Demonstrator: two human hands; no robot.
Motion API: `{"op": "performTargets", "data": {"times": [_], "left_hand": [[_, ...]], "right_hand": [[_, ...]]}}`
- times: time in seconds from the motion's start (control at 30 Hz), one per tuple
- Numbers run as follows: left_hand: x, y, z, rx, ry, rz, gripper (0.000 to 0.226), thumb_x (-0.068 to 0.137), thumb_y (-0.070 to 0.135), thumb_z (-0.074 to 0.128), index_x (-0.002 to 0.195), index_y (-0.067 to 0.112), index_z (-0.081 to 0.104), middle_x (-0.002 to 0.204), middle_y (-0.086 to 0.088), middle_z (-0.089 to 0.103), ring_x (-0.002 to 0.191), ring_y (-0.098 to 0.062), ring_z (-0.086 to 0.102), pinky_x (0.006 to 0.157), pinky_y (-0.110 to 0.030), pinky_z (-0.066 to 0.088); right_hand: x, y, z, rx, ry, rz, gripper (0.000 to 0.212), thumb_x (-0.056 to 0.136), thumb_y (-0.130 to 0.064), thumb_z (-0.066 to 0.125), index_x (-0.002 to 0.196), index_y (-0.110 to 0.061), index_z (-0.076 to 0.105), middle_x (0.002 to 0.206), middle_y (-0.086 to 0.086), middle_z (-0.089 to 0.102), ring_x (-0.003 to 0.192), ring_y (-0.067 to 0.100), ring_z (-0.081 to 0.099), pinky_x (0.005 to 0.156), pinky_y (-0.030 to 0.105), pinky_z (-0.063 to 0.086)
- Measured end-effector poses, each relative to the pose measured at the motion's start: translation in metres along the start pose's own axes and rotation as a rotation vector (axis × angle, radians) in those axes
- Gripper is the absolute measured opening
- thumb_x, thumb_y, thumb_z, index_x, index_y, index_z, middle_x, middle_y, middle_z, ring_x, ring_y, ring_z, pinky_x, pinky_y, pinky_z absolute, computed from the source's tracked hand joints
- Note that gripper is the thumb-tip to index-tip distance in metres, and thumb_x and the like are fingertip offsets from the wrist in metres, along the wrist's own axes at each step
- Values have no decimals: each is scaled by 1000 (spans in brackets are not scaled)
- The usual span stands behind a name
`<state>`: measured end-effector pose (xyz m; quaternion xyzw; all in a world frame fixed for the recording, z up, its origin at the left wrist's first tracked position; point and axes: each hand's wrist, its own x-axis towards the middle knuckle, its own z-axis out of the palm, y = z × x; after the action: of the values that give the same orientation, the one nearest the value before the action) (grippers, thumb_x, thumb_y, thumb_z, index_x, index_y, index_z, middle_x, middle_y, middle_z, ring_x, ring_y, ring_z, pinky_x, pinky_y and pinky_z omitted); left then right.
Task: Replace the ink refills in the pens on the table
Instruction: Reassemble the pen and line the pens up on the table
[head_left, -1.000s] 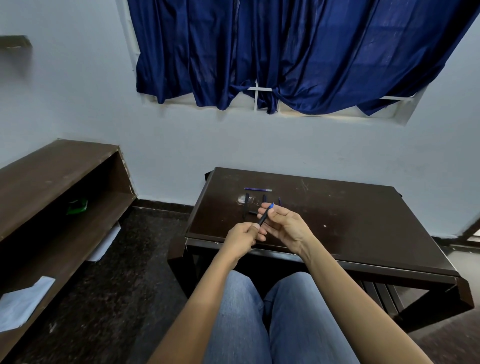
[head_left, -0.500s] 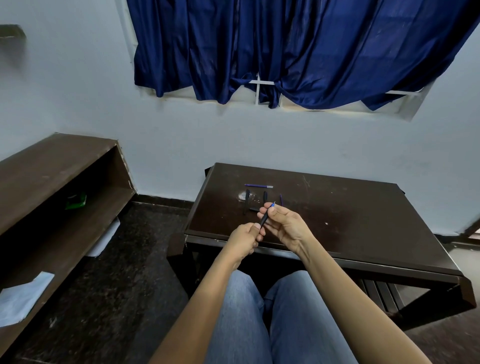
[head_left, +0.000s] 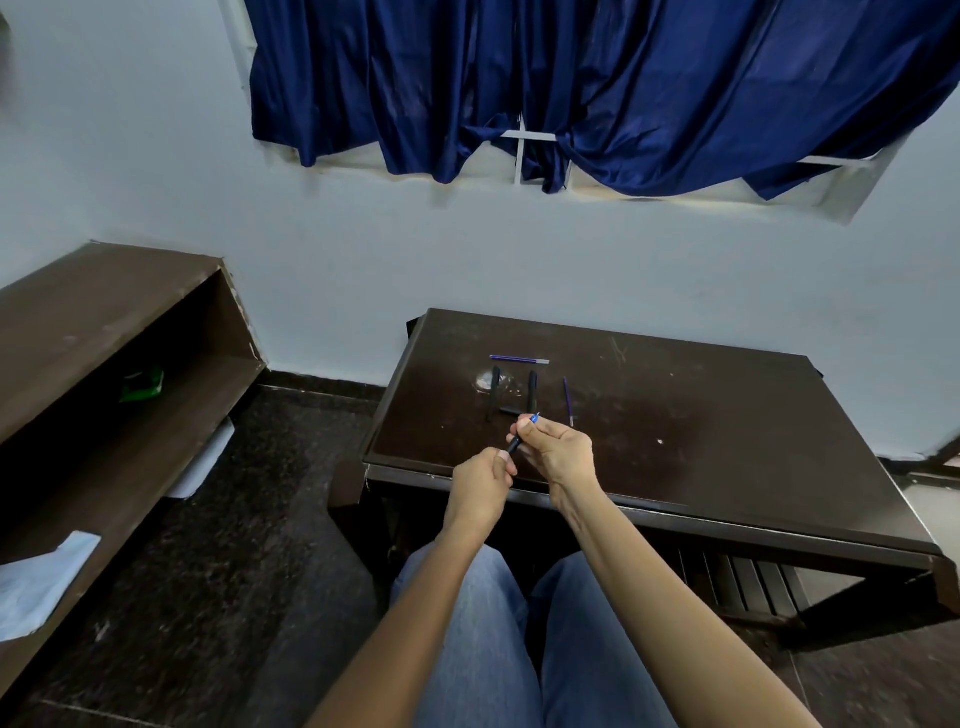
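Over the near edge of the dark wooden table (head_left: 727, 441), both my hands hold one black pen (head_left: 515, 444) with a blue tip pointing up and away. My left hand (head_left: 480, 486) grips its lower end. My right hand (head_left: 558, 449) pinches its upper part near the tip. Two black pens (head_left: 494, 397) (head_left: 532, 391) lie upright side by side beyond my hands, with a short black piece (head_left: 510, 411) between them. One blue refill (head_left: 519, 358) lies crosswise at the back, and another blue refill (head_left: 568, 401) lies to the right of the pens.
A low brown shelf unit (head_left: 104, 332) runs along the left wall, holding a green object (head_left: 141, 383) and white papers (head_left: 44, 582). A blue curtain (head_left: 571, 83) hangs over the window behind the table. My jeans-clad knees (head_left: 498, 623) are under the table's front edge.
My view has tilted slightly, so the table sits a little higher in the frame. Both hands stay on the pen with almost no movement.
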<state>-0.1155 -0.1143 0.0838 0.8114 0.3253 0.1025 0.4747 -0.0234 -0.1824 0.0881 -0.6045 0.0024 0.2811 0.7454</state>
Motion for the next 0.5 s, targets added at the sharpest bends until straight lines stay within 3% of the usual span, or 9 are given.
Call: {"op": "performTargets", "data": {"times": [0.13,0.2,0.33,0.5], "left_hand": [[16,-4,2,-340,-81,-177,34,101,21,34,78,20,59,70,7,55,61,-7,45,56,-23,35],[26,-7,-1,-349,-76,-214,35,101,21,35,77,22,60,70,6,55,61,-7,46,58,-24,36],[48,-16,-2,-385,-42,-255,35,101,20,36,78,21,62,71,6,56,61,-6,46,59,-23,36],[69,-31,4,-402,-65,-320,33,102,23,36,84,20,63,75,5,57,62,-7,46,60,-22,37]], "right_hand": [[28,-5,-6,-80,-155,84,21,86,-11,69,105,-3,69,99,10,71,96,20,67,86,30,53],[50,-7,-13,-163,-117,78,23,86,-14,69,108,-10,68,101,6,71,97,17,66,83,26,52],[97,-6,-30,-678,130,-55,23,85,-11,62,105,-13,72,96,3,71,91,16,65,78,23,47],[142,3,-24,-1073,25,-163,26,88,-4,55,107,-11,70,103,11,72,96,27,68,91,35,53]]}}
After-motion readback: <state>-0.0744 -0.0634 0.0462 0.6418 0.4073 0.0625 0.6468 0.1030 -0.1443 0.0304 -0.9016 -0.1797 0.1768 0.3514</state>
